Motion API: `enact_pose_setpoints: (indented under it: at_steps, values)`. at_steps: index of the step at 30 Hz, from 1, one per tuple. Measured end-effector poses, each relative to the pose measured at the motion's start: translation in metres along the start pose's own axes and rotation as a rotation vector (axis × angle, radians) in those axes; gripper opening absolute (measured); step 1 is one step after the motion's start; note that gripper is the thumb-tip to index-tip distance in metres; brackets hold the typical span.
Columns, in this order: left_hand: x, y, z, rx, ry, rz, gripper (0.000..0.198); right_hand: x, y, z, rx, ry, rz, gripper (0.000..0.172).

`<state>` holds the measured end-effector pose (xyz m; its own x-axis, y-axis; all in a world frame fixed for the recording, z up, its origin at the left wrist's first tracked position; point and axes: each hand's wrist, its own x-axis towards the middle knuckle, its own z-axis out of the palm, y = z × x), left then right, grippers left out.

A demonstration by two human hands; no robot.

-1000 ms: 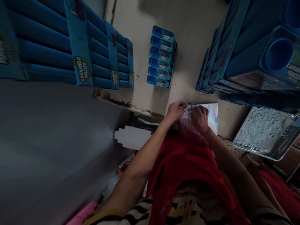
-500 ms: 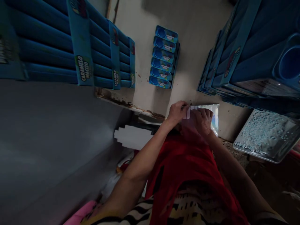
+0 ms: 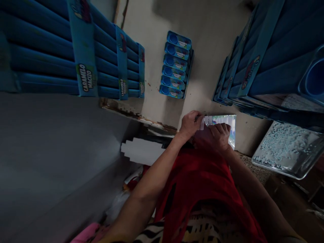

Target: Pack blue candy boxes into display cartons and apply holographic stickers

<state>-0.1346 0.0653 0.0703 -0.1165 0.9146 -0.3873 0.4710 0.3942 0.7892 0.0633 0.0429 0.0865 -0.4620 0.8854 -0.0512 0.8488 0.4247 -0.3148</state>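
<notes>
A shiny silver sheet or flat bag (image 3: 224, 119) lies at the table's near edge, against the red apron (image 3: 199, 168). At its left end my left hand (image 3: 190, 124) is closed in a pinch, with a small whitish strip (image 3: 202, 124) at the fingertips. My right hand (image 3: 220, 135) rests over the sheet's right part, fingers curled down onto it. Its fingertips are partly hidden, and shadow darkens the portion between the hands. Whether the strip belongs to the sheet or is a separate piece, I cannot tell.
Blue candy boxes marked "Caramelo Macizo" stand stacked at left (image 3: 86, 74) and at right (image 3: 255, 77). A smaller column of these boxes (image 3: 174, 72) stands mid-table (image 3: 202, 81). A metal tray (image 3: 298, 173) with small pale-blue pieces is at lower right. A grey wall (image 3: 50, 152) borders the left.
My right hand has shifted slightly down and away from the left hand, exposing more of the silver surface between them. My left hand keeps its pinch. The whole view has tilted a little.
</notes>
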Motion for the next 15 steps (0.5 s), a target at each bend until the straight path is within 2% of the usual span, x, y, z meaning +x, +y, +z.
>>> enact_pose_setpoints:
  at_steps: [4, 8, 10, 12, 15]
  values:
    - [0.006, -0.005, 0.005, -0.005, -0.004, -0.001, 0.014, 0.005, -0.001, -0.002, 0.018, -0.007, 0.012, 0.030]
    - [0.027, -0.016, 0.014, -0.009, 0.016, -0.021, 0.016, 0.005, -0.015, -0.030, 0.125, -0.068, 0.070, 0.031]
    - [0.039, -0.019, 0.017, 0.002, 0.044, -0.049, 0.015, 0.007, -0.027, -0.053, 0.236, -0.106, 0.206, 0.029]
    - [0.043, -0.019, 0.016, -0.018, 0.103, -0.052, 0.017, 0.014, -0.039, -0.077, 0.423, -0.155, 0.403, 0.028]
    - [0.028, -0.011, 0.006, -0.198, 0.204, -0.077, 0.031, 0.037, -0.054, -0.103, 0.789, -0.202, 0.632, 0.031]
